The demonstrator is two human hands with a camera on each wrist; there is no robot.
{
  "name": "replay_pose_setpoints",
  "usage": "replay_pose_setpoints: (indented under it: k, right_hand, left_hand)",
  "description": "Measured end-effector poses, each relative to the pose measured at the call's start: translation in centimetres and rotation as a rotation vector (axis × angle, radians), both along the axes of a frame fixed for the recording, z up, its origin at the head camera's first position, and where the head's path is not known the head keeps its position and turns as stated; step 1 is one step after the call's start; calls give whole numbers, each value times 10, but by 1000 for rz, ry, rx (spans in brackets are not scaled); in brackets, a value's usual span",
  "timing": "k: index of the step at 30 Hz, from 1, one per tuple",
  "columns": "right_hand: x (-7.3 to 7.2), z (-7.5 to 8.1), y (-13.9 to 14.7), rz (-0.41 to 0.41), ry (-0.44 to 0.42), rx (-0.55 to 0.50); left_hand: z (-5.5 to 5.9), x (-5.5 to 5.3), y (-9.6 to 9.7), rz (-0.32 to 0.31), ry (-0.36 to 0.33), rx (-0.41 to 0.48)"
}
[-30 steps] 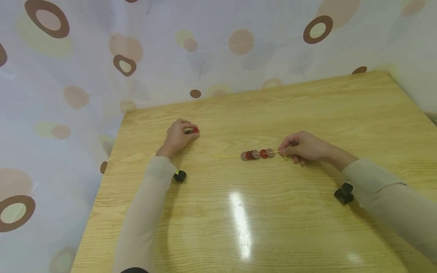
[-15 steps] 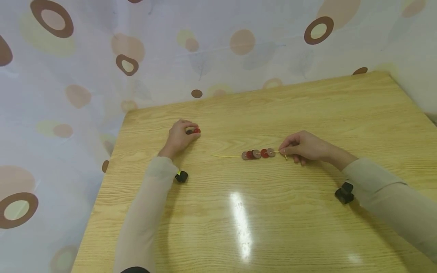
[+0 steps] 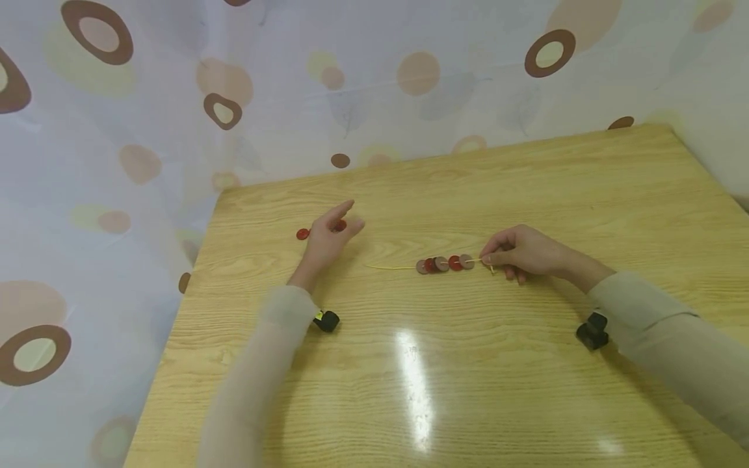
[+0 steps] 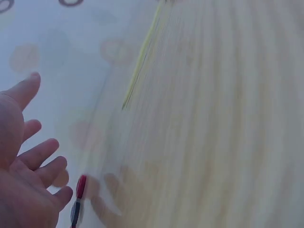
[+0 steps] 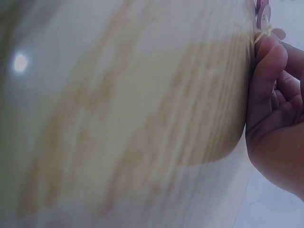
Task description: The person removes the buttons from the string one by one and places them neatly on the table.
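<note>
A yellow string [image 3: 386, 267] lies across the table, with several red and brownish buttons [image 3: 441, 264] threaded on it. My right hand [image 3: 526, 252] pinches the string's right end by the knot [image 5: 264, 33], thumb against forefinger. To the left, my left hand [image 3: 329, 242] is spread above the table with nothing in its fingers. A loose red button [image 3: 302, 234] lies left of that hand, and another red button [image 3: 341, 225] shows between its thumb and fingers. In the left wrist view a red button [image 4: 81, 186] and a dark button [image 4: 75, 212] lie below the fingertips.
The wooden table [image 3: 497, 377] meets a patterned cloth [image 3: 374, 78] along its back and left edges. A small black camera [image 3: 327, 320] hangs at the left wrist, and another black camera [image 3: 593, 331] at the right wrist.
My left hand has let go of the buttons and spread its fingers, moving right and slightly nearer. A red button it covered now shows. The right hand keeps its pinch on the string.
</note>
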State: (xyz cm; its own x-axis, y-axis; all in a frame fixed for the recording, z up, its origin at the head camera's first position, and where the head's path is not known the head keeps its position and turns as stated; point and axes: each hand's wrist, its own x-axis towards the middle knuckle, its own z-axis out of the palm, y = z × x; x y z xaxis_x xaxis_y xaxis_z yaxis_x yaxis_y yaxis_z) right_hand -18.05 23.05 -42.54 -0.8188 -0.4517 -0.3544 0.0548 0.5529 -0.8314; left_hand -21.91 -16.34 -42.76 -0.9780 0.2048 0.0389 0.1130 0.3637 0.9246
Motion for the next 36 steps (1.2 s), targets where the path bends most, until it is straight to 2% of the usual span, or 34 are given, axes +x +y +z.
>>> replay_pose_setpoints:
  k: [3, 11, 14, 23, 29, 36]
  right_hand:
    - [0, 1, 0, 2, 0, -1]
    - [0, 1, 0, 3, 7, 2]
    - [-1, 1, 0, 3, 8, -1]
    - [-1, 0, -1, 13, 17, -12]
    - [0, 0, -1, 7, 20, -9]
    - [2, 1, 0, 2, 16, -12]
  left_hand:
    - [-1, 10, 13, -58, -15, -13]
    - [-5, 35, 43, -248, -50, -173]
    - [-8, 42, 52, -289, -43, -221]
    - [-12, 54, 68, -300, -30, -257]
    - [-13, 55, 76, -308, 0, -284]
    - [-12, 54, 83, -292, 38, -379]
